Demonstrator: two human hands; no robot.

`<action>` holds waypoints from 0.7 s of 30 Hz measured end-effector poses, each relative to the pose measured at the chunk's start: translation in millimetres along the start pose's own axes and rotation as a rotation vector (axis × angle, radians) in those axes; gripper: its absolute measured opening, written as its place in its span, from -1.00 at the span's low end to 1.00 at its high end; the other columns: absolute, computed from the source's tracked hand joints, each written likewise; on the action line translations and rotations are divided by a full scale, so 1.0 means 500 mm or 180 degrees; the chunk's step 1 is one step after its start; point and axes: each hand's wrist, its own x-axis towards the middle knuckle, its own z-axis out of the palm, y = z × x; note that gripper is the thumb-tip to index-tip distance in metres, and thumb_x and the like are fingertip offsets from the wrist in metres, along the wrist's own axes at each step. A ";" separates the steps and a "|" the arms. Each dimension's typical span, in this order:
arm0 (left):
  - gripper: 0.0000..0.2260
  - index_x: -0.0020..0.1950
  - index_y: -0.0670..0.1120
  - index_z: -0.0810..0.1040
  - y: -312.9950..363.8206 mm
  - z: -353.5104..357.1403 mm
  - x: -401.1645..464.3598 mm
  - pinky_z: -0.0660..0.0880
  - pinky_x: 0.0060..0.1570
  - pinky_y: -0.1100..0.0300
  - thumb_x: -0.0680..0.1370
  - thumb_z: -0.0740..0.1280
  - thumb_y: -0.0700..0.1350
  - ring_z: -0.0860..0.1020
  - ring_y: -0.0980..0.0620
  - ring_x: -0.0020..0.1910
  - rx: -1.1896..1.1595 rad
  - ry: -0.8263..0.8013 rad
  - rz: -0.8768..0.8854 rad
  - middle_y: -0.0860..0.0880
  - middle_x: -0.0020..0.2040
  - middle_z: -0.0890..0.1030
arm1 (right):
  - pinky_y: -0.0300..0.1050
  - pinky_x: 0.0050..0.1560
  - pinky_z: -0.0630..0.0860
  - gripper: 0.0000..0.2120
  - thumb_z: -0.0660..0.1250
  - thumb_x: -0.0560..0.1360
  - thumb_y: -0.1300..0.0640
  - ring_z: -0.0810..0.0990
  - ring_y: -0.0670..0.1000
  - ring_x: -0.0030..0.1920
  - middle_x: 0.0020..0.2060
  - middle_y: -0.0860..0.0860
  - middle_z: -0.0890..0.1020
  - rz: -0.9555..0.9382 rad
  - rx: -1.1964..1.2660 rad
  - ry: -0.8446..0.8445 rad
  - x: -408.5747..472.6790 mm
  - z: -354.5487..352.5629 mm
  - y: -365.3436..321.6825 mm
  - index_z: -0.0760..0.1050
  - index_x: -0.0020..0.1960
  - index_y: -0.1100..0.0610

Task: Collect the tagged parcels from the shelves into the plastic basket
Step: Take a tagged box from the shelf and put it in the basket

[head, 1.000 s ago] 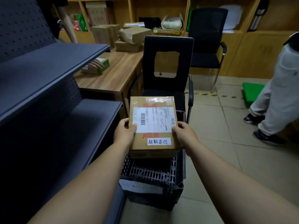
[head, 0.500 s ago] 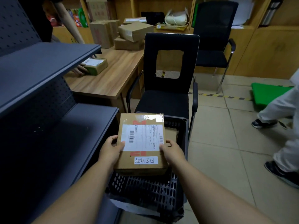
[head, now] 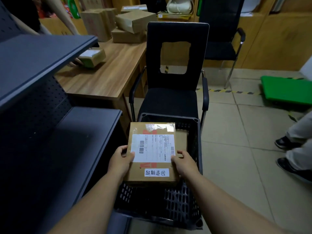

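Observation:
I hold a brown cardboard parcel [head: 152, 152] flat, with a white shipping label and a small white handwritten tag on top. My left hand [head: 120, 162] grips its left edge and my right hand [head: 183, 162] grips its right edge. The parcel hangs inside the mouth of the black perforated plastic basket [head: 196, 166] on the floor in front of me. Another brown parcel [head: 181, 138] shows in the basket under the held one's far right corner.
Dark grey shelves [head: 50, 132] stand at my left. A black chair [head: 170, 98] sits just behind the basket, beside a wooden desk [head: 104, 78] with boxes. Another person's legs and shoes [head: 293, 149] are at the right, near a green flat object [head: 287, 90] on the tiled floor.
I have lowered the parcel with both hands from above the basket down into its opening. My view has tilted down. The person at the right has moved further right.

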 end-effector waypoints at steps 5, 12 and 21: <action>-0.76 0.24 0.00 0.41 -0.036 0.015 0.010 0.48 -0.15 0.12 0.57 0.29 -0.10 0.58 -0.06 -0.05 0.0155 -0.0331 0.0002 -0.07 0.08 0.57 | -0.09 -0.16 0.56 -0.69 0.20 0.57 0.12 0.58 -0.09 -0.20 -0.17 -0.12 0.56 0.0150 0.0087 0.0171 -0.015 0.013 0.049 0.36 0.30 0.01; -0.75 0.25 -0.07 0.41 -0.115 0.031 0.019 0.39 -0.34 0.26 0.58 0.28 -0.15 0.52 0.07 -0.21 0.0358 -0.0668 0.0050 -0.03 -0.03 0.53 | -0.08 -0.06 0.55 -0.70 0.22 0.57 0.12 0.63 0.02 -0.05 -0.07 -0.04 0.57 0.0419 0.0090 0.0404 -0.029 0.058 0.132 0.39 0.29 0.04; -0.75 0.25 -0.04 0.43 -0.206 0.048 0.052 0.44 -0.27 0.21 0.57 0.28 -0.14 0.56 0.03 -0.17 0.0533 -0.0727 -0.0131 0.02 -0.09 0.55 | -0.24 -0.34 0.34 -0.71 0.20 0.57 0.14 0.50 -0.12 -0.21 -0.04 -0.03 0.57 0.0533 -0.0093 0.0467 -0.007 0.101 0.198 0.41 0.28 0.06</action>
